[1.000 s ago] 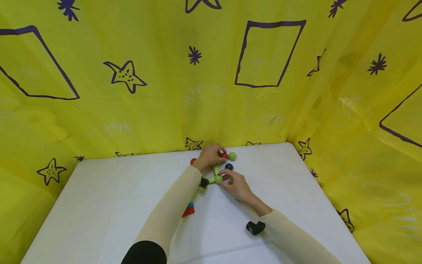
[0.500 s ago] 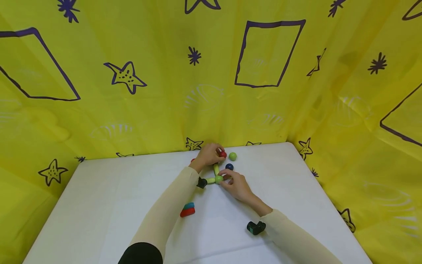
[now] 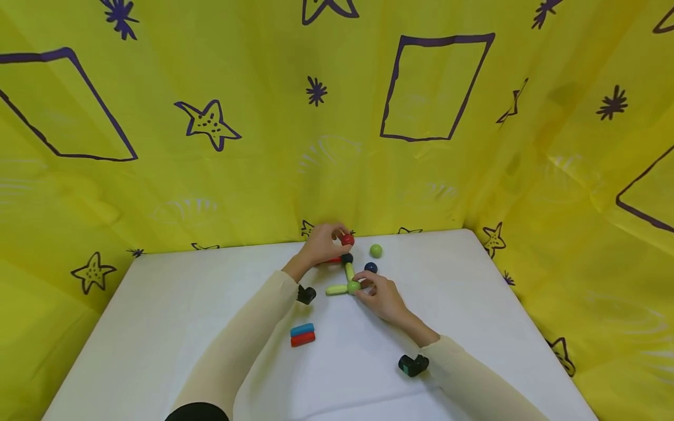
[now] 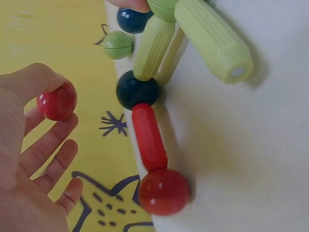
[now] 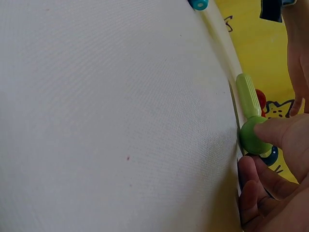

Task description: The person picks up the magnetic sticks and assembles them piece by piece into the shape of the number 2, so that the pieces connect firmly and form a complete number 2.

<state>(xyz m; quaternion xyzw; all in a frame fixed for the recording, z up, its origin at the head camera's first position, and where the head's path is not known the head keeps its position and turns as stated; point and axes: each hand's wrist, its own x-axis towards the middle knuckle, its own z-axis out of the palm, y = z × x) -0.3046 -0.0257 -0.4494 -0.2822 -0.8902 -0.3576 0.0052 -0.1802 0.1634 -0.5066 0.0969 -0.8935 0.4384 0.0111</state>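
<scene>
Assembly looks part-done, my read: one bent chain of pcs is joined on the worktop (image 3: 184, 310) near its far edge, w/ more pcs loose about it. Done so far, per L wrist view: end red ball (image 4: 164, 192), then chain red stick (image 4: 149, 137), dark ball (image 4: 137, 90), upper light green stick (image 3: 350, 272), corner green ball (image 3: 354, 287), then lower light green stick (image 3: 337, 290) angling off to the side. That last stick's outer tip has no ball on it, so the chain reads as an open shape, not a closed loop. Not joined: held red ball (image 4: 57, 101), up in the L hand (image 3: 320, 242), apart from the chain; loose green ball (image 3: 376, 251) and blue ball (image 3: 371, 267), both just beside the chain; also blue stick (image 3: 302, 330) and loose red stick (image 3: 303, 339), side by side nearer the person, well apart from the chain. Can't tell if all of these are meant to go in. Hands are apart from each other: L pinches the held red ball btwn thumb and forefinger, w/ other fingers loosely spread; R hand (image 3: 381, 295) grips the corner green ball, thumb on it in R wrist view, fingers round the other side. Containers: no box, tray, etc. visible in any view, so no contents to log; loose pcs lie directly on the worktop, w/ yellow cloth (image 3: 263, 175) behind.
</scene>
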